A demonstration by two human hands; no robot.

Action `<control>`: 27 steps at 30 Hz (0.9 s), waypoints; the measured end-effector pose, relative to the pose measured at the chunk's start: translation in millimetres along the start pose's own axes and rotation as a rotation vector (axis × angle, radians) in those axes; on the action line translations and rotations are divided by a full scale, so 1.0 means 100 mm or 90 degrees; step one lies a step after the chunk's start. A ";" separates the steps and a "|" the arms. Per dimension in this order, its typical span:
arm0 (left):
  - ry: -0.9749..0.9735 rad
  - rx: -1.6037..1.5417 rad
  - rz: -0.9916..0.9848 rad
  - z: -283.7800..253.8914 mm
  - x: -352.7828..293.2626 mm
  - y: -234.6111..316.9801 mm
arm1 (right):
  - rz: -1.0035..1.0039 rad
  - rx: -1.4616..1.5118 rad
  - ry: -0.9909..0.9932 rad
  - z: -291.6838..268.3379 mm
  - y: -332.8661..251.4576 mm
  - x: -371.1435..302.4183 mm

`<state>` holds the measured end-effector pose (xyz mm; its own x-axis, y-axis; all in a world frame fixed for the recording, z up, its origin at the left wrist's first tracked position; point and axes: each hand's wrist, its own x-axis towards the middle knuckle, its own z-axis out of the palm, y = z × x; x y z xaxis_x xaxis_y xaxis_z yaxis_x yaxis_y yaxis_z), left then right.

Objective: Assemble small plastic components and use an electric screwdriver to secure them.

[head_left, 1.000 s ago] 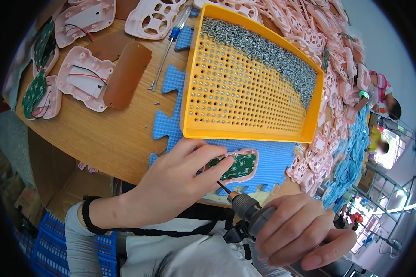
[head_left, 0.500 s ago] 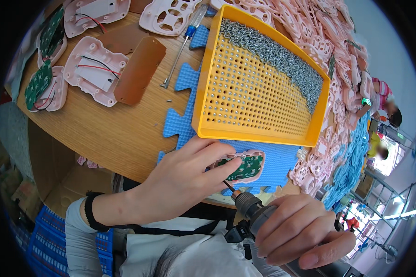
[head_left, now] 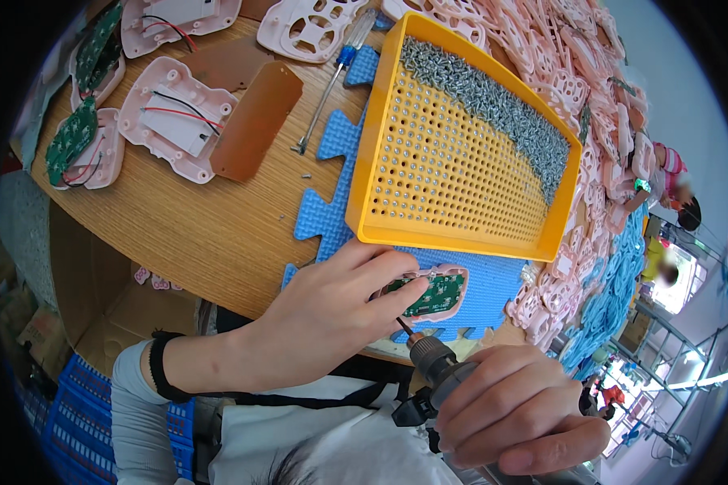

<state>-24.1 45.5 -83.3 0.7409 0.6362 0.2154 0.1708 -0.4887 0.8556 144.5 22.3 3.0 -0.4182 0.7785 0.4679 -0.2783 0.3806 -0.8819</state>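
Note:
A small pink plastic casing with a green circuit board (head_left: pixel 442 296) in it lies on the blue foam mat (head_left: pixel 493 284), just in front of the yellow tray. My left hand (head_left: pixel 332 303) grips the casing's left part, thumb and forefinger close together over the board; whether a screw is between them is hidden. In my right hand (head_left: pixel 514 404) is a grey power screwdriver (head_left: pixel 433 360), tilted up to the left. Its thin dark bit ends just below my left thumb, apart from the board.
Loose screws fill the far side of the yellow perforated tray (head_left: pixel 461 241), and others sit in its holes. Open pink casings (head_left: pixel 166 121) with wires, a brown sheet (head_left: pixel 259 121) and a hand screwdriver (head_left: pixel 325 101) lie left. Pink and blue parts (head_left: pixel 598 279) are piled right; people are beyond.
The view has shifted slightly, so the tray and table things appear a little farther right. My right hand with the power screwdriver has moved slightly left. My left hand keeps its grip.

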 end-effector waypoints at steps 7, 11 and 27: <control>0.006 -0.030 -0.017 0.00 0.01 0.03 | -0.045 0.034 0.010 -0.05 0.04 -0.02; 0.011 -0.026 -0.003 0.01 0.02 0.02 | -0.099 0.092 -0.056 -0.16 -0.01 0.05; -0.006 0.171 0.100 0.07 0.01 0.15 | 0.051 0.027 0.682 -0.32 -0.54 -1.15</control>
<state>-15.8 34.7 -73.8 0.7773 0.5358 0.3297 0.2185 -0.7213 0.6573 235.3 -71.3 -4.9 0.5333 0.8405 0.0959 -0.3226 0.3069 -0.8954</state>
